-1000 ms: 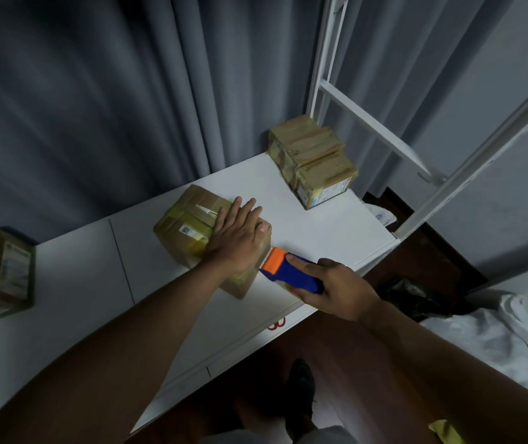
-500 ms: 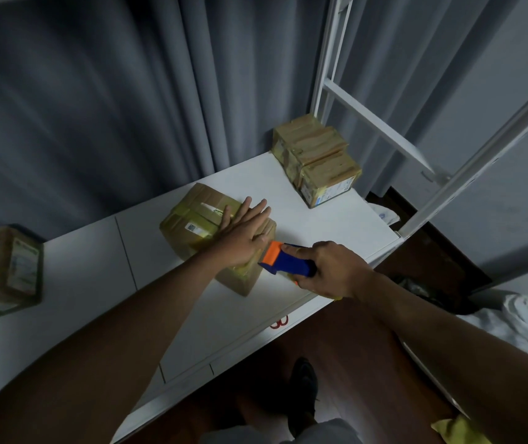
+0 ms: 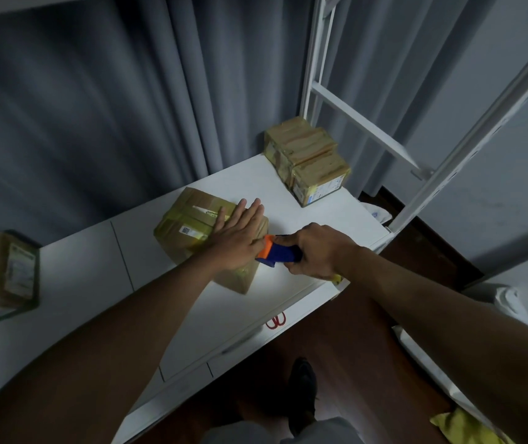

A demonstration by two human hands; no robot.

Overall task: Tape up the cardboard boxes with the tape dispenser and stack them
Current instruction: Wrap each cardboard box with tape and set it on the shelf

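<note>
A taped cardboard box (image 3: pixel 189 222) lies on the white table (image 3: pixel 96 267) in the middle. My left hand (image 3: pixel 235 235) presses flat on its top, fingers spread, holding nothing. My right hand (image 3: pixel 317 251) grips the blue handle of the tape dispenser (image 3: pixel 277 254), whose orange head touches the box's right edge beside my left thumb. A stack of taped boxes (image 3: pixel 309 161) stands at the table's far right corner. Another box (image 3: pixel 0 277) sits at the left edge of the view.
Grey curtains (image 3: pixel 128 91) hang behind the table. A white metal bed frame (image 3: pixel 352 120) rises on the right. White bedding (image 3: pixel 519 302) lies at the right and a yellow cloth (image 3: pixel 467 427) at bottom right. My shoe (image 3: pixel 302 389) stands on the dark wood floor.
My right hand brought the tape dispenser up and left until its orange head met the box's right edge. My left hand shifted slightly on the box top and flattened.
</note>
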